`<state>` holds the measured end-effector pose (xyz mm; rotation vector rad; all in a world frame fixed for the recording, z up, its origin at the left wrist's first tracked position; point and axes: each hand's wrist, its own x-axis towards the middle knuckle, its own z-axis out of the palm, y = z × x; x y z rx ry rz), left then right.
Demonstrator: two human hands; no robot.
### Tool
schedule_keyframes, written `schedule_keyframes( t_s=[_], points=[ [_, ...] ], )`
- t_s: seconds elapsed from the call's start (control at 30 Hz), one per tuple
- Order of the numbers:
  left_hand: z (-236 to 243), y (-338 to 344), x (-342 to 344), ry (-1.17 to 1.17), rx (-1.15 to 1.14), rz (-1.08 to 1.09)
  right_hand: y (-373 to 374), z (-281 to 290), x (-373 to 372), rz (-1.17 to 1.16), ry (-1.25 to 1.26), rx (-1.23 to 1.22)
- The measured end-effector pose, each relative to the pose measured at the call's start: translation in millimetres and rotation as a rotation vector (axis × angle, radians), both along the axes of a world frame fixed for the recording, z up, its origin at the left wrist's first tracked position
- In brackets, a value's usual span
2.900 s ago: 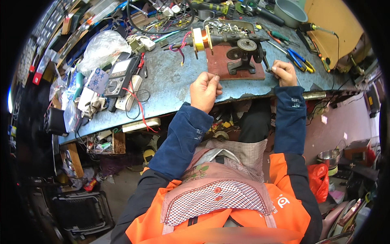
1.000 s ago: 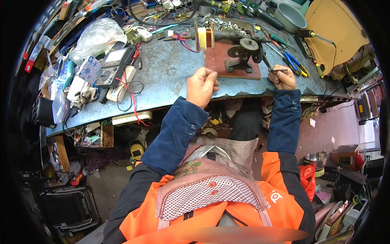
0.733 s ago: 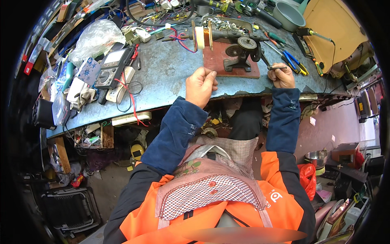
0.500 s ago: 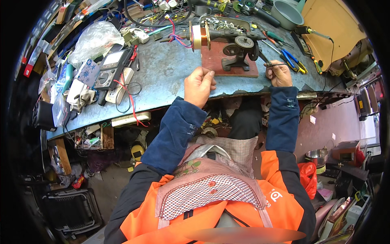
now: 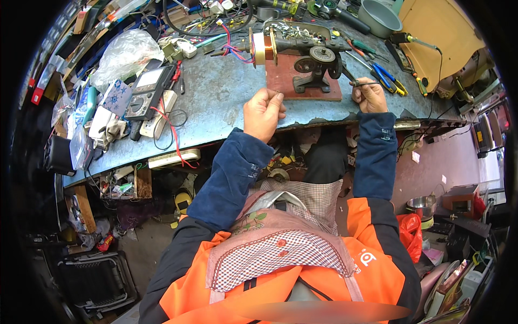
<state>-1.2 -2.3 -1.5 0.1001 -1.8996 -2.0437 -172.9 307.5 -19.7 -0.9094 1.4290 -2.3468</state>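
A hand-cranked coil winder (image 5: 312, 84) of dark metal with gear wheels stands on a red board (image 5: 278, 75) near the bench's front edge. On its shaft sits a coil (image 5: 260, 47) with a cream-coloured side and copper-coloured windings; red and blue leads (image 5: 231, 49) hang off its left. My right hand (image 5: 372, 98) is closed round the end of the crank handle (image 5: 349, 76), right of the winder. In front of the board's left corner, my left hand (image 5: 262, 114) is held in a pinch, thumb against fingers. Whatever lies between those fingertips is too small to make out.
A multimeter (image 5: 143, 101) and a power strip (image 5: 159, 114) lie to the left, by a clear plastic bag (image 5: 127, 56). Behind the winder is a tray of small metal parts (image 5: 302, 31). Blue-handled pliers (image 5: 384, 75), screwdrivers and a grey bowl (image 5: 379, 19) are at the right.
The whole picture has shifted very slightly. Both hands keep nearly the same place and grip, and the crank stands at about the same angle.
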Motion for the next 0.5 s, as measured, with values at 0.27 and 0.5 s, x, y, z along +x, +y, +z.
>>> schedule_keyframes(
  t_s=[0.27,0.5],
  points=[
    [1.4,0.3,0.7,0.032,0.002,0.019,-4.1,2.9,4.5,-0.04,-0.018,0.023],
    [3.7,0.6,1.7,-0.001,-0.016,0.008,-5.4,7.9,6.0,0.001,0.004,0.019]
  ],
)
